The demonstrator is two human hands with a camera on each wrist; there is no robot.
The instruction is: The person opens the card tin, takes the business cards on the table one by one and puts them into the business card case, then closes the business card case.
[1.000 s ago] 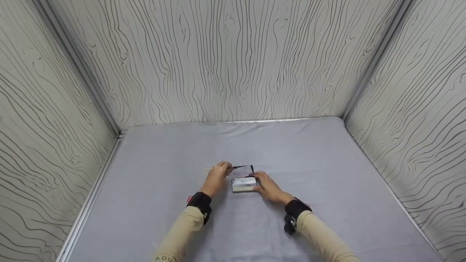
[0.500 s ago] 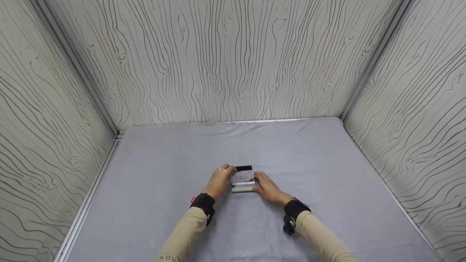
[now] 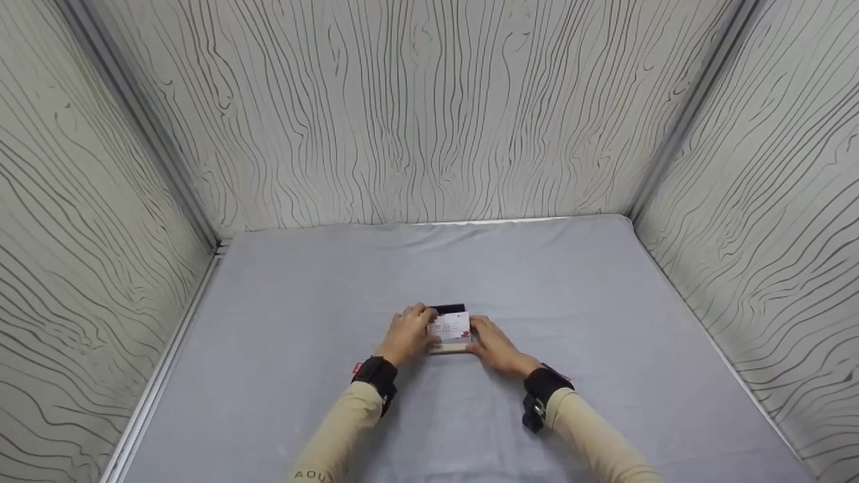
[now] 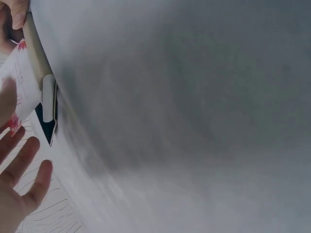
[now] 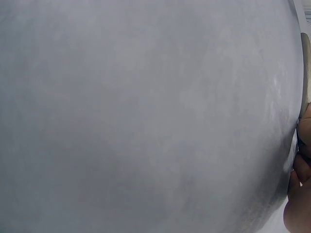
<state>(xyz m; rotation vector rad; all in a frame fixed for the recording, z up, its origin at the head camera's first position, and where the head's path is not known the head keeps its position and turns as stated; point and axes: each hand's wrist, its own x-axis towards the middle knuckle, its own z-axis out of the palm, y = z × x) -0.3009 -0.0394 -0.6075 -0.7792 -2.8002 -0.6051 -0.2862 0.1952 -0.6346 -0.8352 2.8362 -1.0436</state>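
Note:
A white business card (image 3: 449, 325) with red patches lies over a small card case (image 3: 451, 349) that has a beige front edge and a dark back part (image 3: 449, 308). My left hand (image 3: 406, 332) holds the card at its left side, fingers at the back and thumb at the front. On the opposite side my right hand (image 3: 493, 345) grips the case between thumb and fingers. The left wrist view shows the card (image 4: 24, 82) slanting out from the beige edge (image 4: 36, 51), with the left fingers spread beneath. Only the edge of the right hand (image 5: 301, 179) shows in its wrist view.
A grey cloth (image 3: 302, 288) with slight wrinkles covers the table. Pale wood-grain panels (image 3: 416, 121) stand behind and on both sides, joined by grey metal posts. Black camera straps (image 3: 376, 379) circle both wrists.
The card has come toward me, down over the case, and now covers more of it. My left hand has shifted slightly right, its thumb now at the case's front. The right hand stays put.

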